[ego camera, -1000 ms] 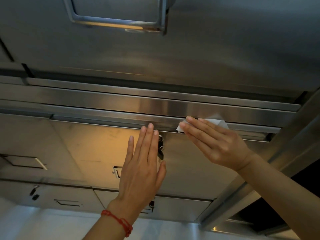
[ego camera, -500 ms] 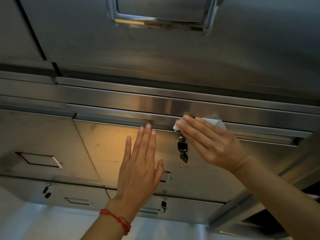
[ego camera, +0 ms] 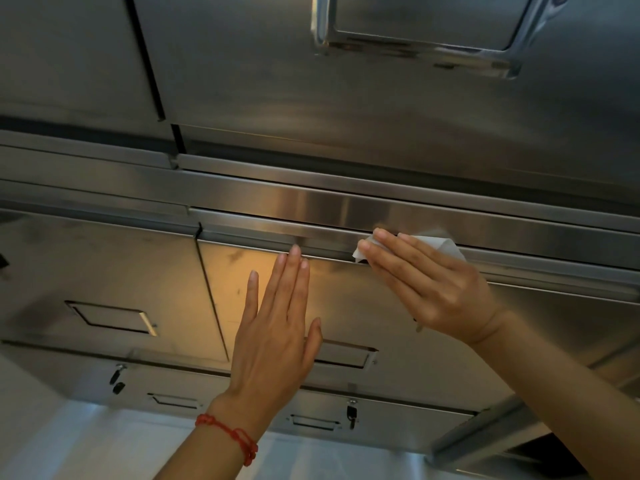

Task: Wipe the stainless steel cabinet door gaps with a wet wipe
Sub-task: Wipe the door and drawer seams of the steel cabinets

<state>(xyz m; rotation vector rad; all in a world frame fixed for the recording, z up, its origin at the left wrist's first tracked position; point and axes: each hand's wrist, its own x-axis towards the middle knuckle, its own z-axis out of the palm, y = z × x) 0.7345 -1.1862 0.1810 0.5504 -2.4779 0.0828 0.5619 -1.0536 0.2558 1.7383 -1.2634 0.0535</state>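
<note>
The wet wipe (ego camera: 446, 244) is pressed under the straight fingers (ego camera: 391, 252) of the right hand (ego camera: 429, 285), against the horizontal door gap (ego camera: 325, 252); a folded corner shows beyond the fingertips. The left hand (ego camera: 277, 327) is laid flat on the stainless steel cabinet door (ego camera: 346, 306), fingers together and extended, below the gap. The wipe is judged soft, light and limp; flat fingertip pressure along the seam is advised.

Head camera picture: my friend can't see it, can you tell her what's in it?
A person's right hand presses a white wet wipe into the gap above a steel cabinet door. The left hand, red string bracelet on its wrist, lies flat on that door.
</note>
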